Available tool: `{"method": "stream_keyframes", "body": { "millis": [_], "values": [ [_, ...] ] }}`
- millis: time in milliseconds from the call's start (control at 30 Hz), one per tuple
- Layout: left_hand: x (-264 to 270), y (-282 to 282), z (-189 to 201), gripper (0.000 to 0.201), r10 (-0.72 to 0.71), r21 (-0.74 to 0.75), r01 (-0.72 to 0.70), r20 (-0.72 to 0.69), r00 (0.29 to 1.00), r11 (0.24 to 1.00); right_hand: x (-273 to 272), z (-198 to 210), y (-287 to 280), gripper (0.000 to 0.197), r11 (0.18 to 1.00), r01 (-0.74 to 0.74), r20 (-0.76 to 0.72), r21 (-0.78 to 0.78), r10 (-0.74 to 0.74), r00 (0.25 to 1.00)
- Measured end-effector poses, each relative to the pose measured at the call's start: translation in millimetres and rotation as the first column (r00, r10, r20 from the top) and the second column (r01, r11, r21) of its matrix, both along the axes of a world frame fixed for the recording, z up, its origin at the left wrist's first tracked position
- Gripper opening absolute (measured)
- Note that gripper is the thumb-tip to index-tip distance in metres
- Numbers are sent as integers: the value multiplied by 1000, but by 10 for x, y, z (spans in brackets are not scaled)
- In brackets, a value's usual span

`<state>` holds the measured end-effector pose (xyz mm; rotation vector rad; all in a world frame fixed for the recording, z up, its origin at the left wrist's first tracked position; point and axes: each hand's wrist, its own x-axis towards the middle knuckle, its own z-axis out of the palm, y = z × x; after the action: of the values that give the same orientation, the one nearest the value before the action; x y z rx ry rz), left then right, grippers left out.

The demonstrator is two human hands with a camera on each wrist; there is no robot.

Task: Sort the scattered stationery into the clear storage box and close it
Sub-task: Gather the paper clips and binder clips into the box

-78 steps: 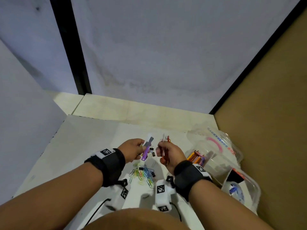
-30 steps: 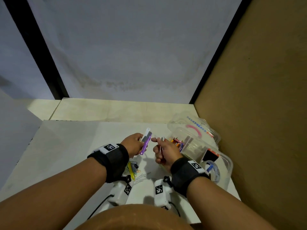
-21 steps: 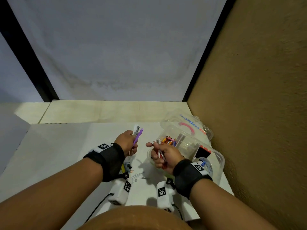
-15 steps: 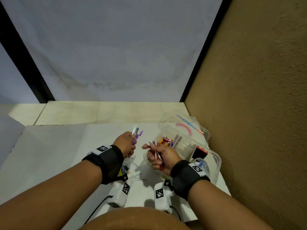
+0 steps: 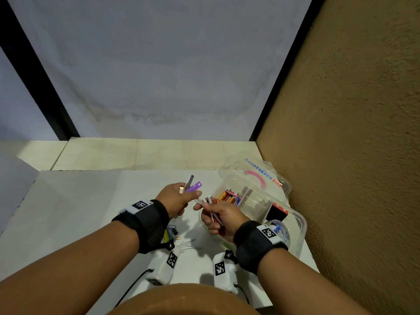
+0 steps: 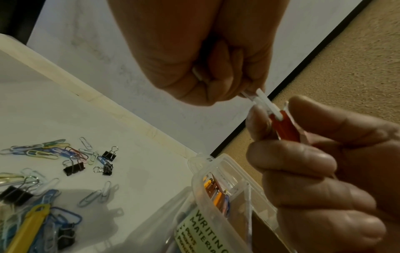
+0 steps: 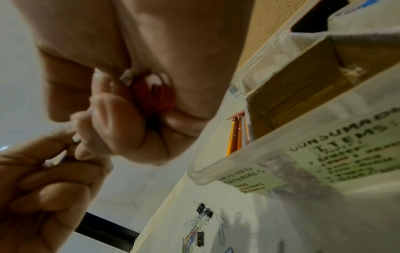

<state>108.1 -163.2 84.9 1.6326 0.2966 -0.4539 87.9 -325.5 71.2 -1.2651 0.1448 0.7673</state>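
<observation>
Surface [image 5: 75,201]: white; clips [image 6: 54,152] near left, box [image 5: 297,223] right.
Room: white backdrop, brown wall right.
Hands: left hand [image 5: 176,201] and right hand [image 5: 219,218] each pinch cutters.
Change: hands now touching.

Both hands [image 5: 197,205] have drawn together, fingertips now meeting.

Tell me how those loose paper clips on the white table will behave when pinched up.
The paper clips are thin bent wire, so probably very light and springy. They lie flat on the table, so fingers may slip off them. Several overlap in a pile, and black binder clips sit among them, so lifting one clip may drag others along.
</observation>
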Motion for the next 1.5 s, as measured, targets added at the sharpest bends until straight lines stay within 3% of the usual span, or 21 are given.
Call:
{"method": "stream_keyframes", "body": {
  "millis": [267, 633, 833, 1033, 1167, 1300, 1500],
  "values": [
    [20, 44, -8, 34, -3, 110, 2, 12, 1000, 994, -10, -38, -18, 9, 995, 6, 68, -101, 1, 998],
    [123, 186, -23, 33, 105, 141, -107, 25, 994, 984, 39, -81, -140, 20, 982, 189, 1, 8, -189, 982],
    [92, 122, 36, 25, 12, 84, -10, -21, 1000, 996, 89, 7, -64, 24, 977, 197, 86, -87, -190, 978],
    [76, -38, 93, 19, -46, 9, 45, 20, 999, 999, 130, 91, 62, 18, 961, 208, 197, -183, -172, 965],
    [101, -78, 88, 11, -12, -32, 14, 44, 999, 999, 134, 106, 71, 16, 961, 228, 188, -155, -198, 962],
    [133, -117, 44, 11, -103, 57, 99, 59, 993, 993, 121, 62, 21, 17, 956, 254, 181, -148, -226, 957],
    [128, -247, 37, 10, -162, -14, 162, 41, 986, 987, 149, 90, -290, 16, 914, 384, 145, -127, -366, 919]
  ]
}}
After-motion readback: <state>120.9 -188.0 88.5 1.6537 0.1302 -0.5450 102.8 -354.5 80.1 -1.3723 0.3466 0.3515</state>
